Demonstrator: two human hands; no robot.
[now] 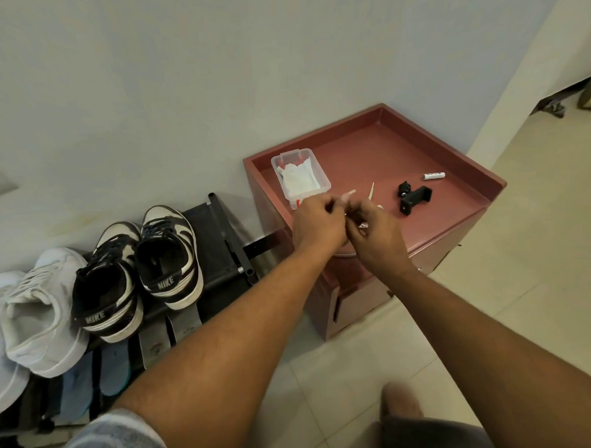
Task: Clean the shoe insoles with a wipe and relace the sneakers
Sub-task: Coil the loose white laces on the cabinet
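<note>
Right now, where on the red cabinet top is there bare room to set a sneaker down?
Bare: the back of the cabinet top, between the wipe box and the white tube, and the near right corner past the black clip. Crowded: the front left, where the left hand and right hand work close together.

Both arms outstretched, left hand [317, 223] and right hand [377, 235] close together, fingers curled.

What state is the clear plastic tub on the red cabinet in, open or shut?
Open. No lid covers the clear tub, and the white wipes inside lie exposed, poking above its rim.
</note>
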